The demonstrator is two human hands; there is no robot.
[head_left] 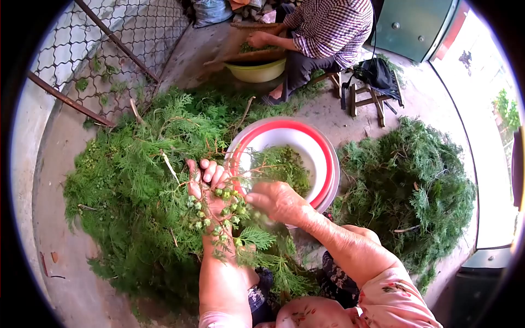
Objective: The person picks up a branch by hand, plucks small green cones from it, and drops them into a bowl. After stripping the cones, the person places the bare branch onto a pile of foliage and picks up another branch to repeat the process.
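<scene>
My left hand (206, 177) is closed around a conifer branch (225, 225) with several small green cones on it. The branch hangs down over my left wrist and forearm, and its thin brown twigs reach toward the basin. Close to the cones is my right hand (279, 201), its fingers curled together and partly blurred; what they pinch is hidden. Just beyond my hands stands a white basin (320, 156) with a red rim band. Loose green sprigs and bits (295, 169) lie inside it.
A large pile of conifer branches (126, 202) covers the floor at left; another pile (410, 191) lies at right. Ahead, a seated person (328, 33) handles greenery over a yellow-green basin (257, 71). A small stool (372, 98) and wire mesh (131, 38) stand nearby.
</scene>
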